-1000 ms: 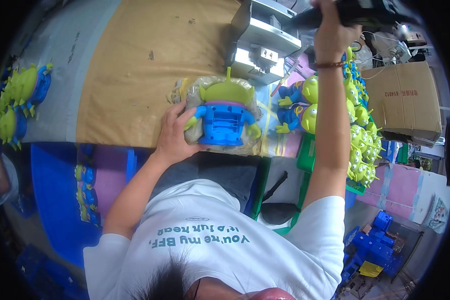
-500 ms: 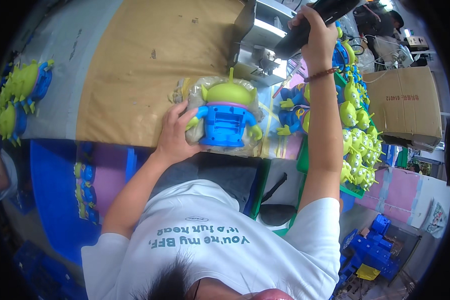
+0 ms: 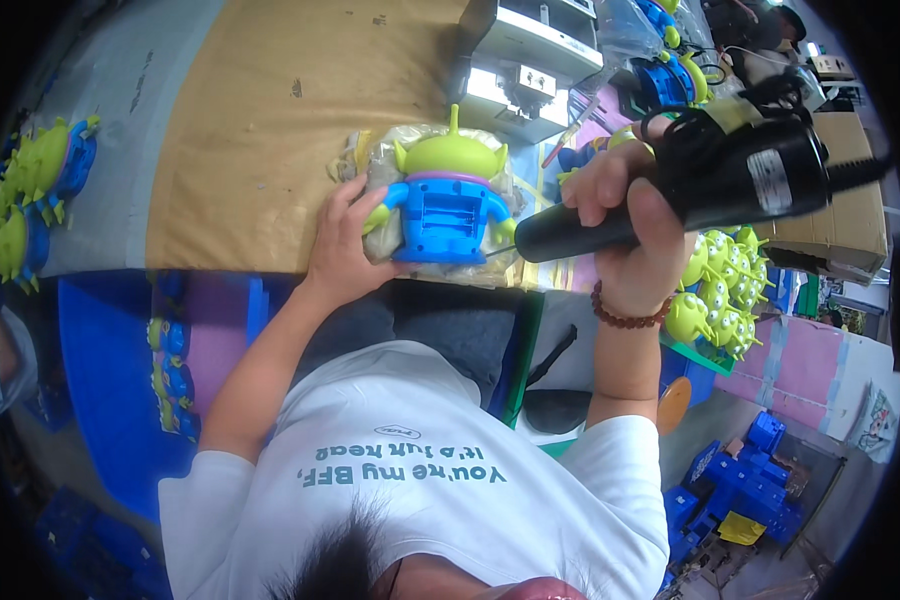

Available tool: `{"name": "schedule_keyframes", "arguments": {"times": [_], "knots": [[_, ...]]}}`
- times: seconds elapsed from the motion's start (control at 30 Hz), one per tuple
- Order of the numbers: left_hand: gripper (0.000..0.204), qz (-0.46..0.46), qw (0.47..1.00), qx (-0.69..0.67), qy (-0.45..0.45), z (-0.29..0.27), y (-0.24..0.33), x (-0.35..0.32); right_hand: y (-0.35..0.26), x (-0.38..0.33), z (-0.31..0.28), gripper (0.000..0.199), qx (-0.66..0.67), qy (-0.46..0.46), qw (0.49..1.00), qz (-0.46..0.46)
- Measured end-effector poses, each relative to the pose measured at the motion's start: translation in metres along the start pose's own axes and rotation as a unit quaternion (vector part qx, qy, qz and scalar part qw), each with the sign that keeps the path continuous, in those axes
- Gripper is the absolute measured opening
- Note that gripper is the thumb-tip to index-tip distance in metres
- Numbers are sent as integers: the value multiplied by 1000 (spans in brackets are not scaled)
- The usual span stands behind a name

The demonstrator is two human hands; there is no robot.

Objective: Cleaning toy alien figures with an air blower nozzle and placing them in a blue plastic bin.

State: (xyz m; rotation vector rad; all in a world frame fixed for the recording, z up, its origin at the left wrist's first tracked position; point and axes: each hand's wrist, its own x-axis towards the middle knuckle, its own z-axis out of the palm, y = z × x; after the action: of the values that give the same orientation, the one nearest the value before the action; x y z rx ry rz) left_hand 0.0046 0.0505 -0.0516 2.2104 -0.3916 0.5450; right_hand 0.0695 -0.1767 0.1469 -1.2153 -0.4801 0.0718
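While a heap of green-and-blue toys (image 3: 32, 195) lies at the far left on the grey bench (image 3: 120, 110), the person sits against a brown board (image 3: 300, 130) that covers the middle of it. More toys (image 3: 170, 375) stand low on the left beside a blue bin (image 3: 100, 350). The left hand (image 3: 342, 245) rests at the board's near edge, its fingers curled around the left side of a toy (image 3: 448, 205): green head with three stalks on top, blue body with its ribbed back turned up. The toy lies on a clear bag (image 3: 365, 165), just in front of a grey machine (image 3: 530, 60). To its right, the right hand (image 3: 625, 230), with a bead bracelet (image 3: 625, 315) at the wrist, is closed tight around a black driver (image 3: 690, 185). The driver slants down to the left, its tip at the toy's right side. A pile of green heads (image 3: 720, 290) lies behind the forearm, a cardboard box (image 3: 830, 215) beyond it, and blue parts (image 3: 740, 490) sit on the floor.
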Motion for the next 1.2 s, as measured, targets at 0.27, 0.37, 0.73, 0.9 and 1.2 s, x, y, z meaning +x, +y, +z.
{"name": "schedule_keyframes", "arguments": {"times": [0.27, 0.37, 0.73, 0.9, 1.2], "knots": [[67, -66, 998, 11, 5, -13, 11, 4, -10, -13, 4, 52, -2, -17, 1000, -3], [48, -167, 985, -3, -34, -24, 33, 25, -20, -18, 2, 53, 34, -21, 998, -39], [28, -51, 995, -47, -69, -71, 108, 75, -85, -68, -48, 53, 149, -6, 988, -40], [33, -75, 978, -186, -50, -96, 94, 64, -87, -79, -53, 50, 148, 28, 988, -35], [60, -294, 680, -672, 20, -172, -34, -66, -57, -63, -31, 50, 122, 54, 991, 9]]}}
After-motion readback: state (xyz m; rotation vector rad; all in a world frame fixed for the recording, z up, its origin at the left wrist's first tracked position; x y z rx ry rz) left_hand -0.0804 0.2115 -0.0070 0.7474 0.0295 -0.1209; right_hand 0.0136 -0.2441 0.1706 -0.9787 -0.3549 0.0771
